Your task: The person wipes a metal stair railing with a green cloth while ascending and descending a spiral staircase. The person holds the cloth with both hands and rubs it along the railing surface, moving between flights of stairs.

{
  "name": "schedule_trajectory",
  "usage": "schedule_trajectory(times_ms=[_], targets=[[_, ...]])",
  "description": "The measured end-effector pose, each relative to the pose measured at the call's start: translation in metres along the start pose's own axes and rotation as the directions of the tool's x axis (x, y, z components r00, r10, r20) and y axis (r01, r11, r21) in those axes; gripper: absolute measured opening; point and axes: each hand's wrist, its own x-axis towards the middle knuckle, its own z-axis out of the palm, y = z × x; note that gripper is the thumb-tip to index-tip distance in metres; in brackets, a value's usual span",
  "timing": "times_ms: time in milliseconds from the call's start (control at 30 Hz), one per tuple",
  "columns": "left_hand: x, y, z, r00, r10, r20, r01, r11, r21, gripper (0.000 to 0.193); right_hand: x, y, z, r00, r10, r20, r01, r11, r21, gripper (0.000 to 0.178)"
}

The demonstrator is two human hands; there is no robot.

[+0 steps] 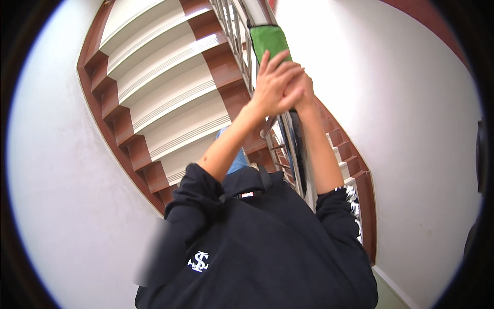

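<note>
A green cloth (pixel 269 41) with dark edging lies over the top of the metal handrail (pixel 256 11), just beyond my hands. My left hand (pixel 275 85) reaches across with its fingers stretched out, and its fingertips overlap the near edge of the cloth. Partly behind it is my right hand (pixel 307 87), close against the left one over the rail. The fingers of that right hand are mostly hidden, so their grip cannot be made out. Whether either palm presses on the rail is not visible.
Pale stairs (pixel 177 98) with brown ends rise on the left. Metal balusters (pixel 234 33) stand under the rail. More steps (pixel 339 144) show right of it, beside a white wall (pixel 411 129). Another wall (pixel 56 154) bounds the left side.
</note>
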Motion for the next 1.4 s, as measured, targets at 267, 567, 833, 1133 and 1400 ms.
schedule_trajectory(times_ms=[267, 567, 833, 1133, 1400], targets=[[-0.024, 0.061, -0.002, 0.839, -0.529, -0.130, 0.490, 0.837, -0.245, 0.076, -0.022, -0.059, -0.018, 0.994, 0.112, 0.003, -0.101, 0.908, -0.406, 0.064], [0.036, 0.042, -0.051, 0.575, -0.680, 0.455, 0.768, 0.257, -0.587, 0.065, -0.060, -0.100, -0.016, 0.975, -0.158, -0.153, 0.131, 0.976, -0.171, 0.079], [0.036, 0.001, -0.033, 0.465, -0.698, 0.544, 0.802, 0.072, -0.593, 0.030, -0.065, -0.108, 0.025, 0.963, -0.185, -0.194, 0.096, 0.914, -0.394, 0.090], [0.016, -0.016, 0.009, 0.467, -0.548, 0.694, 0.542, -0.443, -0.714, 0.014, -0.089, -0.098, 0.025, 0.969, -0.199, -0.150, 0.138, 0.930, -0.341, 0.089], [0.017, -0.019, 0.018, 0.428, -0.672, 0.605, 0.563, -0.326, -0.760, 0.013, -0.090, -0.102, 0.019, 0.990, -0.126, -0.068, 0.084, 0.896, -0.435, 0.092]])
